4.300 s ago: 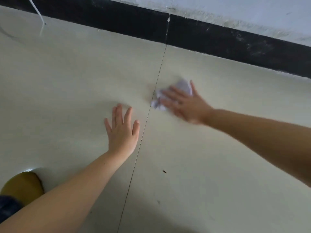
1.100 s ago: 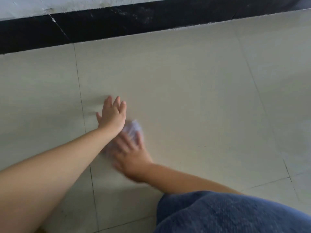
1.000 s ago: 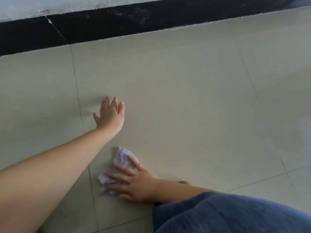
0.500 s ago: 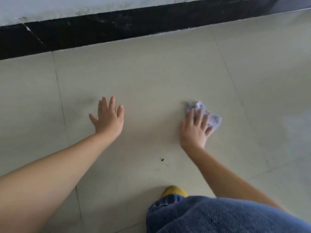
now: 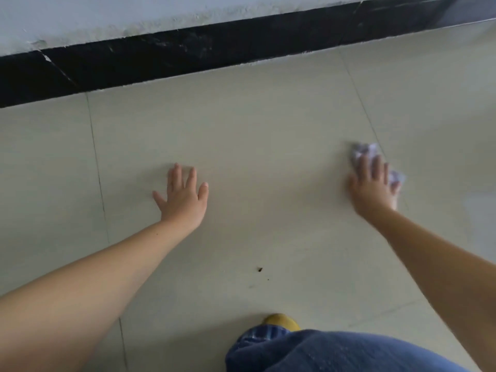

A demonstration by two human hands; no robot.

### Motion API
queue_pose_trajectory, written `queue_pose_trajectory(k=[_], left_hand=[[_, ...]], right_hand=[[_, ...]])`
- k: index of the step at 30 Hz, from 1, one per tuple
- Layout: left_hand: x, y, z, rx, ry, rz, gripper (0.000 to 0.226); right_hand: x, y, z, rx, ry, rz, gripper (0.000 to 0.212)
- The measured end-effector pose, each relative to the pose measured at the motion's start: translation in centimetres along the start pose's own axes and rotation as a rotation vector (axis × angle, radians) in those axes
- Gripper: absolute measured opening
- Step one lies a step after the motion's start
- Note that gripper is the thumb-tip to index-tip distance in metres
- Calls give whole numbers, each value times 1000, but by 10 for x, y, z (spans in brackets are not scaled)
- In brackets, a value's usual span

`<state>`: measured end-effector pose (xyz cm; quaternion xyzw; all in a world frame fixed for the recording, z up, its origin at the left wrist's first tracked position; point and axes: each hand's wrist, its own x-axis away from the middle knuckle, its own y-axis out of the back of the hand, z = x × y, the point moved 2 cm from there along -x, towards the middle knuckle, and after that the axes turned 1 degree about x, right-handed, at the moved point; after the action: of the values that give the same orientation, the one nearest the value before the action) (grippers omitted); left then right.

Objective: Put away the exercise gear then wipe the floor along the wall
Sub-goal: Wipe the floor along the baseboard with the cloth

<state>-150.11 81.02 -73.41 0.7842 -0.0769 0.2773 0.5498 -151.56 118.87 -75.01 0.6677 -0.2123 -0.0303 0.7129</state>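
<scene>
**Wiping under way, gear out of sight**

While no exercise gear shows anywhere in the head view, the first half of the task looks finished, or at least has gone beyond what the camera takes in; I judge that only from its absence. What is plainly in hand is the wiping. The right hand [image 5: 373, 186] lies flat on a crumpled pale cloth [image 5: 366, 151], fingers stretched straight over it and pressing it to the floor [image 5: 268, 146], with cloth showing past the fingertips and again at the little-finger side. That spot lies on or very near a tile joint [image 5: 359, 100] that runs up toward the black skirting [image 5: 188, 57] at the foot of the wall [image 5: 80, 20]. The left hand [image 5: 183, 196] is well apart from the right, spread palm down on the bare tile, holding nothing and seemingly propping the body.

A small dark speck [image 5: 259, 269] with a fainter smudge beside it sits on the tile nearer the knee [image 5: 322, 353], between the two arms, so that patch probably wants another pass. Whether the strip of floor right against the skirting is already clean I cannot tell; the picture is too soft there. A yellow shoe tip [image 5: 281, 319] pokes out below the denim
</scene>
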Motion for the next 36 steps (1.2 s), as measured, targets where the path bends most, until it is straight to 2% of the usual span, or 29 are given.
queue_pose_trajectory(k=[2, 3, 4, 6, 9, 11, 13, 14, 16, 17, 19, 20, 21, 22, 23, 27, 29, 30, 32, 34, 36], left_hand=[[-1, -6, -3, -17, 24, 20, 58], [-2, -9, -3, -26, 28, 28, 59], [-2, -11, -3, -28, 27, 30, 60], [-3, -14, 0, 9, 20, 6, 59], [-2, -15, 4, 172, 21, -114, 57], [1, -16, 4, 283, 39, -198, 61], [4, -18, 4, 264, 19, -240, 80], [5, -21, 3, 217, 2, -233, 87], [2, -24, -1, 136, 14, -186, 90], [0, -24, -4, 117, 42, -151, 90], [-5, -23, -16, 102, 113, -75, 94], [-8, -20, -23, 110, 148, -42, 100], [-9, -19, -29, 121, 175, -17, 107], [-10, -19, -33, 128, 193, -4, 114], [-11, -20, -35, 129, 204, 2, 120], [-11, -25, -34, 96, 220, -1, 130], [-14, -24, -35, 64, 229, 53, 129], [-14, -23, -35, 63, 237, 70, 130], [-15, -23, -35, 77, 246, 68, 136], [-13, -24, -34, 82, 236, 59, 136], [-12, -25, -33, 73, 223, 69, 132]], right_hand=[[-17, 11, 9, -127, -303, 76, 59], [-18, 11, 31, -140, -352, 52, 59], [-16, 8, 61, -141, -300, 16, 58], [6, -11, 135, -142, 44, -66, 56], [74, -33, 233, -38, 701, -60, 57], [88, -37, 250, 38, 1060, 39, 56], [54, -31, 229, 41, 1224, -45, 50], [25, -28, 208, 67, 1189, -87, 49], [-48, -14, 155, 108, 908, -186, 54], [-81, -2, 126, 101, 665, -190, 55], [-121, 29, 85, -73, 14, -104, 53], [-125, 39, 87, -183, -235, -35, 53], [-123, 44, 104, -214, -336, 1, 52], [-117, 43, 135, -179, -278, 18, 52], [-109, 35, 173, -149, -105, 18, 52], [-16, -3, 334, -3, 881, 121, 51], [3, -6, 361, 183, 1270, 166, 50], [-7, -5, 359, 248, 1383, 160, 50], [-43, 1, 332, 164, 1362, 116, 51], [-92, 11, 277, 48, 1106, 45, 59], [-142, 24, 201, 23, 752, -60, 61]])
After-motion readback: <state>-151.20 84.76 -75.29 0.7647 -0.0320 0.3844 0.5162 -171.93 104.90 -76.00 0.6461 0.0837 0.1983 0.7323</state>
